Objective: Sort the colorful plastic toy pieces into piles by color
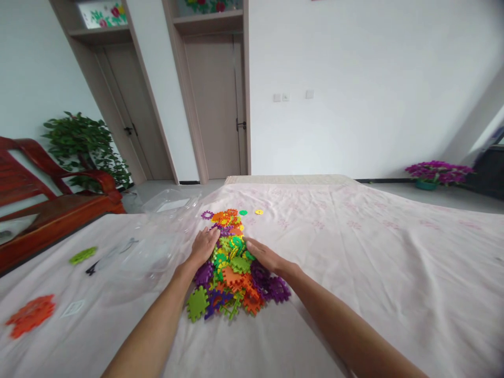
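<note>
A heap of plastic toy gears (236,275) in orange, green, purple and yellow lies on the pale bedsheet in front of me. My left hand (205,245) rests against the heap's upper left side, fingers stretched out and touching the pieces. On the opposite side my right hand (263,253) lies along the gears with its fingers extended. Neither hand visibly grips a piece. Beyond the pile sit a purple ring gear (207,215), a small green disc (243,212) and a yellow disc (259,212).
Left of the pile is a clear plastic container (147,252), with an orange gear (31,315) and a lime gear (83,255) farther left. A wooden bench (59,194) stands beside the sheet-covered surface (374,278). Purple flowers (437,173) stand on the floor at right.
</note>
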### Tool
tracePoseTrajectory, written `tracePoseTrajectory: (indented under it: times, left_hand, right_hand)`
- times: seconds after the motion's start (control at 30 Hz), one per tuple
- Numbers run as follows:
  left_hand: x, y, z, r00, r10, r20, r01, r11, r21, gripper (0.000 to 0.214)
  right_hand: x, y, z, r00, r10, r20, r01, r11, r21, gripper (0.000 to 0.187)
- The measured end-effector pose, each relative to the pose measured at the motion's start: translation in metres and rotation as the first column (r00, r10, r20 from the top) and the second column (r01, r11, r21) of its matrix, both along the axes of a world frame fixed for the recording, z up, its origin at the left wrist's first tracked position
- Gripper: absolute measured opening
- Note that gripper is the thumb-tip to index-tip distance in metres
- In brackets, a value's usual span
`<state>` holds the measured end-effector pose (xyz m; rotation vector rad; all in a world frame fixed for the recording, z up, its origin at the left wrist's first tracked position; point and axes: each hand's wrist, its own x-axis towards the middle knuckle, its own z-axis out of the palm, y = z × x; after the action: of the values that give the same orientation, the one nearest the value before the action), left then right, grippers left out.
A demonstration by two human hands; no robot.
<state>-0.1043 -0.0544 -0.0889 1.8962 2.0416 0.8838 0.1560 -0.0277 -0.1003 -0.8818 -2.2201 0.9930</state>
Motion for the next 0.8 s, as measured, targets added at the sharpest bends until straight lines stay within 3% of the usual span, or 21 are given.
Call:
tracePoseTrajectory:
  times: [0.07, 0.13, 0.23, 0.33, 0.6, 0.8]
  left_hand:
    - [0.011, -0.022, 0.016, 0.997, -0.006, -0.076, 0.007, 1.000, 0.016, 0.060]
    - [0.022, -0.051, 0.036, 0.975, -0.108, -0.196, 0.106, 0.994, -0.021, 0.073]
    - [0.038, -0.092, 0.058, 0.907, -0.307, -0.289, 0.253, 0.945, -0.210, 0.103]
    - [0.051, -0.110, 0.062, 0.865, -0.399, -0.304, 0.285, 0.889, -0.358, 0.116]
    - [0.075, -0.074, 0.041, 0.882, -0.219, -0.417, 0.114, 0.958, -0.261, 0.094]
    - [0.077, -0.068, 0.038, 0.914, -0.186, -0.360, 0.188, 0.982, -0.030, 0.038]
  right_hand:
    - [0.008, -0.003, 0.006, 0.995, -0.057, -0.075, 0.056, 0.998, -0.018, 0.065]
    - [0.021, -0.003, 0.008, 0.989, -0.124, -0.077, 0.126, 0.992, 0.024, 0.067]
    - [0.036, -0.005, 0.004, 0.986, -0.141, -0.085, 0.150, 0.983, 0.102, 0.062]
    - [0.037, -0.009, -0.001, 0.988, -0.130, -0.082, 0.143, 0.973, 0.182, 0.056]
    - [0.032, -0.017, 0.002, 0.996, -0.086, 0.010, 0.078, 0.944, 0.322, 0.048]
    - [0.036, -0.017, 0.003, 0.995, -0.100, 0.014, 0.091, 0.950, 0.298, 0.045]
